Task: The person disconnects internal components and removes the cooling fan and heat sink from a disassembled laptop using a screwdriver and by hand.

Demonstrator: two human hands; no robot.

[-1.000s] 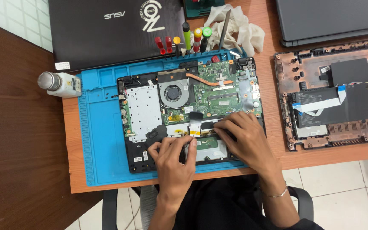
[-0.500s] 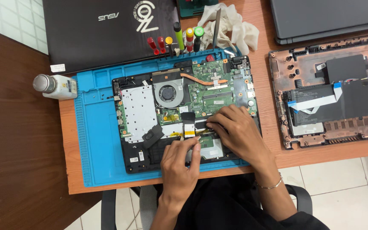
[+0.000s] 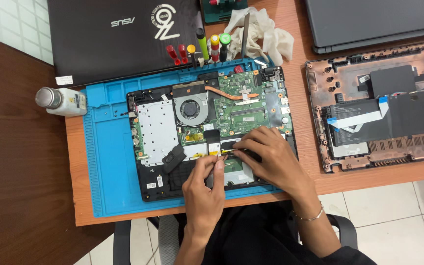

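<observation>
Opened laptop [image 3: 207,132] lies bottom-up, cover off, on a blue work mat [image 3: 106,162] on the wooden surface [image 3: 298,93]. Exposed inside: green motherboard [image 3: 244,105], round cooling fan [image 3: 190,109] with a copper heat pipe running right from it, and a perforated silver plate [image 3: 157,130] on the left side.

Left hand [image 3: 204,189] reaches in from the near edge, fingertips pinched together at a small yellow-and-black ribbon connector [image 3: 215,147] near the middle of the board; thumb and forefinger nearly closed, whether they actually grip anything cannot be told. Right hand [image 3: 271,157] lies just beside it, fingers curled flat over the lower right part of the laptop, pressing down on a dark piece beneath; a thin bracelet on that wrist.

Around: a closed black laptop [image 3: 119,34] behind the mat; screwdrivers [image 3: 202,46] with red, yellow and green handles standing at the mat's far edge; a crumpled white cloth [image 3: 266,34] next to them. Small white bottle [image 3: 62,101] lies on its side left of the mat. Right of the mat, well apart from the hands, a brown laptop bottom case [image 3: 379,108] with a black battery and a white-and-blue flat cable.
</observation>
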